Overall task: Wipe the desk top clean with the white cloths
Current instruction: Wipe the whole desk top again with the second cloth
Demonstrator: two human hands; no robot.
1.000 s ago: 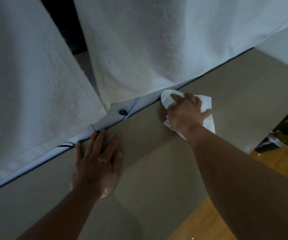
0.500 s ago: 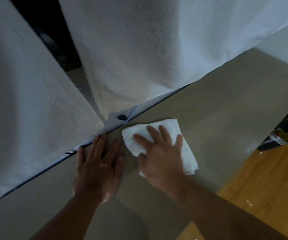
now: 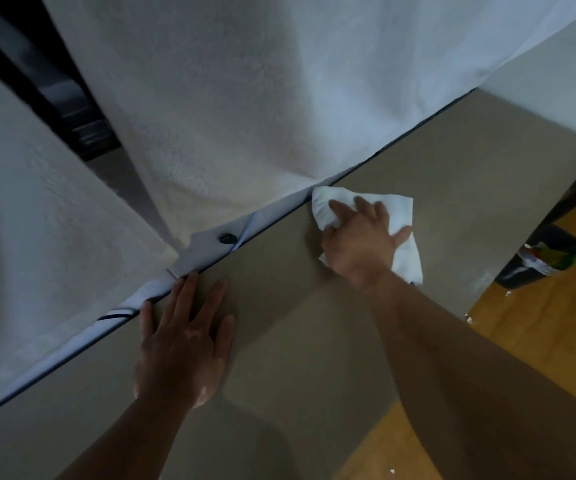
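Note:
The grey-brown desk top [image 3: 470, 174] runs diagonally from lower left to upper right. My right hand [image 3: 359, 240] presses flat on a folded white cloth [image 3: 402, 216] near the desk's far edge, fingers spread over it. The cloth sticks out past my fingers and beside my wrist. My left hand [image 3: 186, 337] lies flat and open on the bare desk surface to the left, fingertips at the far edge, holding nothing.
Large white towels [image 3: 245, 98] hang along the desk's far edge, with a dark gap [image 3: 54, 91] between them. A black bin [image 3: 543, 258] with rubbish stands on the wooden floor [image 3: 539, 341] beyond the desk's right end.
My right hand slid the cloth from beside my left hand to the right and up toward the far edge. My left hand stayed put.

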